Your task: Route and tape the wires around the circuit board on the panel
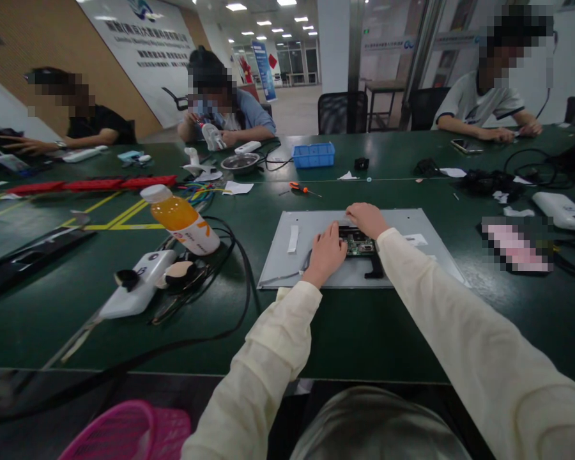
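Observation:
A flat grey panel (282, 255) lies on the green table. On its middle sits a green circuit board (361, 246) in a black frame, with a black bracket (374, 267) below it. My left hand (326, 253) rests at the board's left edge, its fingers bent and close together. At the board's upper edge is my right hand (365, 220), fingers curled downward. What either hand's fingertips grip, if anything, is hidden. A grey cable runs from beside my left hand to the panel's lower left corner. A white strip (293, 239) lies on the panel's left part.
Left of the panel stand an orange drink bottle (184, 220), a white device (144, 284) and black cables. Beyond it lie an orange screwdriver (303, 188) and a blue basket (313, 155). A pink phone (516, 246) is at the right. Three people sit across the table (388, 345).

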`<move>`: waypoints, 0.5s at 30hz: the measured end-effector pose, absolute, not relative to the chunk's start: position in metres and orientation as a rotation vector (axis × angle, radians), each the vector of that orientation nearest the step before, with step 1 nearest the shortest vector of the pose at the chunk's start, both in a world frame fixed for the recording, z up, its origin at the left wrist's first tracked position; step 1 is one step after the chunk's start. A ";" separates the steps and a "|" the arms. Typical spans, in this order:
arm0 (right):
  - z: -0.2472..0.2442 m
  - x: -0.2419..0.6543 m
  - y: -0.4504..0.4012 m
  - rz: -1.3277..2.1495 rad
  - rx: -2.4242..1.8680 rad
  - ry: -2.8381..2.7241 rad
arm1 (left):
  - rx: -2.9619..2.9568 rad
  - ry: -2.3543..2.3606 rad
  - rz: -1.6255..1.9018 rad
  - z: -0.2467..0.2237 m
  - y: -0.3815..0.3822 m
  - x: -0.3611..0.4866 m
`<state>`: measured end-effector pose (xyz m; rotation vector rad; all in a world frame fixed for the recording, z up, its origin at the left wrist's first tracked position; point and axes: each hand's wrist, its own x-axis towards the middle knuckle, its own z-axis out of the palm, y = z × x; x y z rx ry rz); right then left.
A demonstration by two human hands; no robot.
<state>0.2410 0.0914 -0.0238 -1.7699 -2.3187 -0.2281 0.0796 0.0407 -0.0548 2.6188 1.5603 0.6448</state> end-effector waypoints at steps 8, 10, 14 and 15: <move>-0.023 0.230 0.073 -0.092 -1.758 -2.404 | 2.624 1.585 0.622 -0.055 0.041 0.080; -0.023 0.229 0.071 -0.070 -1.749 -2.402 | 2.623 1.585 0.617 -0.055 0.041 0.080; -0.023 0.229 0.068 -0.047 -1.755 -2.383 | 2.629 1.574 0.619 -0.054 0.041 0.080; -0.023 0.229 0.067 -0.038 -1.752 -2.382 | 2.629 1.575 0.620 -0.054 0.041 0.080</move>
